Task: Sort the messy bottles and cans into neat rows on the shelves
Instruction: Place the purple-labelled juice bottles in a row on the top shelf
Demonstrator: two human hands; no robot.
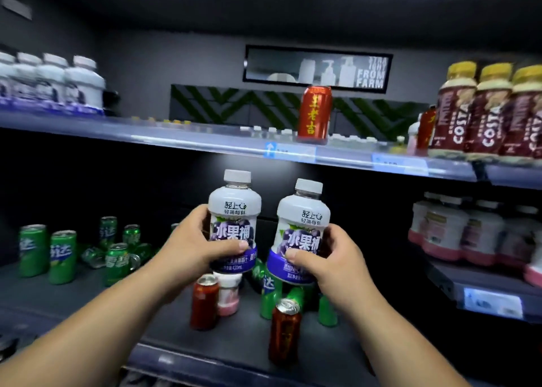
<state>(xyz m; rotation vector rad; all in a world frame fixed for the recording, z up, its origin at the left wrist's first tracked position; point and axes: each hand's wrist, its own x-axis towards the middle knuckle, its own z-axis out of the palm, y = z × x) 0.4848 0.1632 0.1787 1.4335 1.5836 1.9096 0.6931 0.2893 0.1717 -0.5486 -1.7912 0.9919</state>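
Upper shelf (205, 140): wide bare stretch left of red can (314, 113). Left hand (187, 245) grips left bottle (234, 210), right hand (337, 257) grips right bottle (302, 219); both upright, above cluttered lower shelf (73, 295).

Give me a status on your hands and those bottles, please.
Left hand grips left bottle, right hand grips right bottle, both upright. Matching white bottles rowed upper left. Green cans jumbled on lower shelf; red can alone on upper shelf.
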